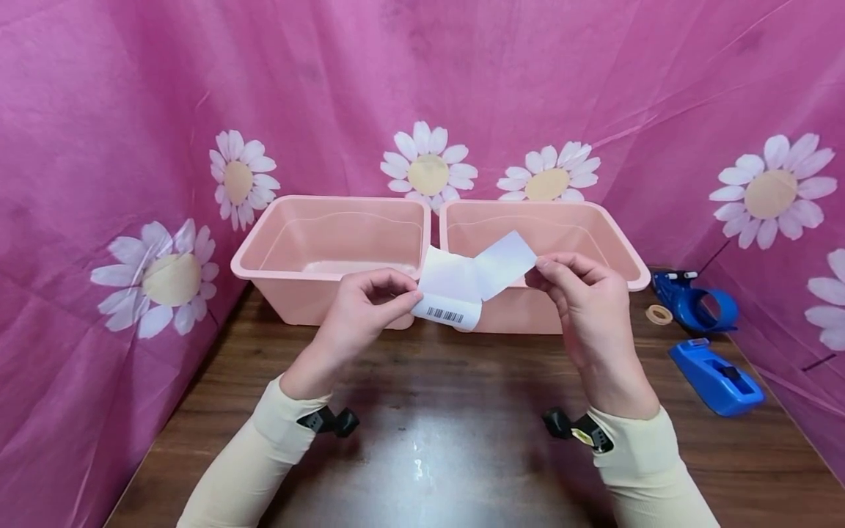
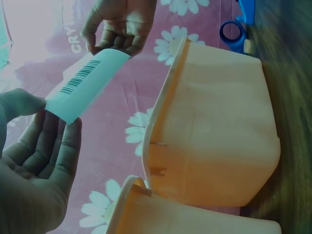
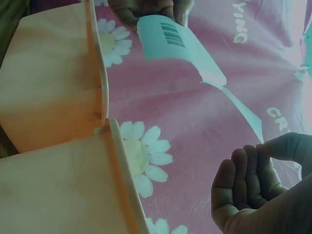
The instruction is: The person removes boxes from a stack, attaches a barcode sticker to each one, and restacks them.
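Between both hands, raised in front of the two bins, is a white barcode label (image 1: pixel 450 293) with a white paper piece (image 1: pixel 507 265) angled off its right side. My left hand (image 1: pixel 359 308) pinches the label's left edge between thumb and fingers. The right hand (image 1: pixel 590 315) pinches the far corner of the angled piece. In the left wrist view the label (image 2: pixel 87 85) curves with its printed barcode showing. From the right wrist view, the angled piece (image 3: pixel 243 114) joins the label at a narrow torn-looking spot and runs to my right thumb (image 3: pixel 285 147).
Two pink bins stand side by side at the back, a left bin (image 1: pixel 290 293) and a right bin (image 1: pixel 627 253). On the right lie a blue tape dispenser (image 1: pixel 716 378), another blue dispenser (image 1: pixel 680 290) and a small tan tape roll (image 1: pixel 659 314). A flowered pink cloth (image 1: pixel 330 88) hangs behind.
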### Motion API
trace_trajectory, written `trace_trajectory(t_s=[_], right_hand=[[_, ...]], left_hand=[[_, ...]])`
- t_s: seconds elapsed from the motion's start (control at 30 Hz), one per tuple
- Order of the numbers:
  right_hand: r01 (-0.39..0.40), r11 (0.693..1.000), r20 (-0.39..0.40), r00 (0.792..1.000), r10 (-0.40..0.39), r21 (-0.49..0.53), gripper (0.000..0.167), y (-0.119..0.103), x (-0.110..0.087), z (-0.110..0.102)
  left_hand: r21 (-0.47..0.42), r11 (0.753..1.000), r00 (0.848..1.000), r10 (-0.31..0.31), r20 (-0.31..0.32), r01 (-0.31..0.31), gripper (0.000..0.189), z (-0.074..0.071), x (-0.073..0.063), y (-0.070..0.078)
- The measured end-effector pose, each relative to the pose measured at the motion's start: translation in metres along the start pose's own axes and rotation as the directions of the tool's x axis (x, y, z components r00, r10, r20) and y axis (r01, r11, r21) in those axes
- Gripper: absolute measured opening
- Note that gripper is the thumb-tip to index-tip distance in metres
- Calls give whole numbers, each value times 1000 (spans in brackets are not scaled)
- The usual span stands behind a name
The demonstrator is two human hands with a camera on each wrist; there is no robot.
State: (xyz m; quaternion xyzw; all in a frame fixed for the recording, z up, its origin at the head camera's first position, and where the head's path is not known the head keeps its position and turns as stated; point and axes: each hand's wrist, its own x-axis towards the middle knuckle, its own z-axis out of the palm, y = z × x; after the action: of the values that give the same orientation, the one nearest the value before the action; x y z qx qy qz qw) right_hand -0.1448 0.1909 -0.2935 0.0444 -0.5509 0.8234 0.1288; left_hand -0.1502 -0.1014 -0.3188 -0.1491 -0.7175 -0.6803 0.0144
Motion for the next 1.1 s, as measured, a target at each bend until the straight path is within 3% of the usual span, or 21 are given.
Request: trace_trajectory(t_s=[0.43,0.57,0.7,0.77,0.9,1.03,1.1], right_hand=[[15,1000,-42,999,-14,23,22,-9,7,-11],[4,1000,-60,998,-4,-11,20,-10,8,-18],[0,999,-77,997,-3,-39,11,-12,7,-33],[4,999,-83,997,-7,-38,6,-14,6,-41],[13,1000,-89,996,-15,-26,5,-16,5,-48],[22,1000,-88,996,-24,-21,5,-18,4,-48],[24,999,-84,996,-26,-29,5,-19,4,-48]], left_hand=[[42,999,999,27,-25,-26,14,-3,1,4],[16,1000,999,-18,-31,19,16,-5,-8,0],[14,994,994,-108,-30,108,16,-2,-24,-14],[38,986,986,-164,-16,165,15,4,-33,-26],[35,960,957,-281,80,279,16,22,-55,-54],[71,939,925,-342,163,335,15,39,-75,-78],[93,932,917,-362,167,351,14,45,-82,-85]])
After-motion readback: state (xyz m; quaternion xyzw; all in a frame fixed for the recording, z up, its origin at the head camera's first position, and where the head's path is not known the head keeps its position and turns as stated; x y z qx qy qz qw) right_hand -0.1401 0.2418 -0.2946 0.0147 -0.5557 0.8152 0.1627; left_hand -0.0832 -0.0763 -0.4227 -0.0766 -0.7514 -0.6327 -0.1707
